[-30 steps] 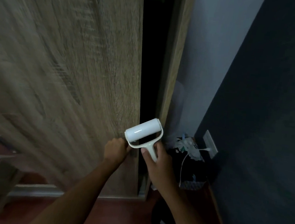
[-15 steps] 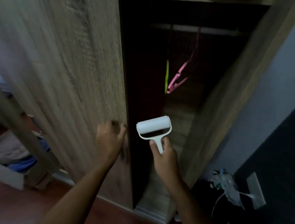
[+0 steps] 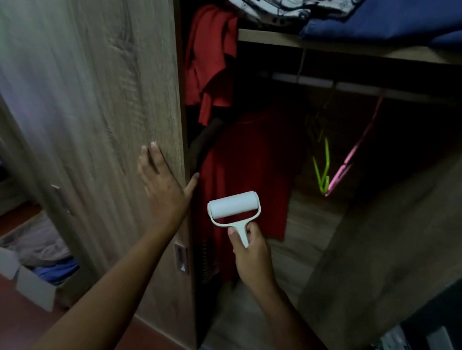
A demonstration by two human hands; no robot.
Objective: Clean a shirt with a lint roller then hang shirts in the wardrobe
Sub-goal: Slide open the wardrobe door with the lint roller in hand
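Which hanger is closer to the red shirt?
The green hanger. It hangs between the red shirt and the pink hanger, which sits farther right.

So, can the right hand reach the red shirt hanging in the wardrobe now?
Probably yes. The right hand, gripping the lint roller, is already in front of the red shirt, and the left hand rests flat on the wardrobe door, which stands open, so nothing blocks the way.

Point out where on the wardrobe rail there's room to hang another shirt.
Free: the rail between the hanging red shirt and the green hanger, and right of the pink hanger. Crowded: the left end, where red clothes bunch beside the door, and the piled top shelf.
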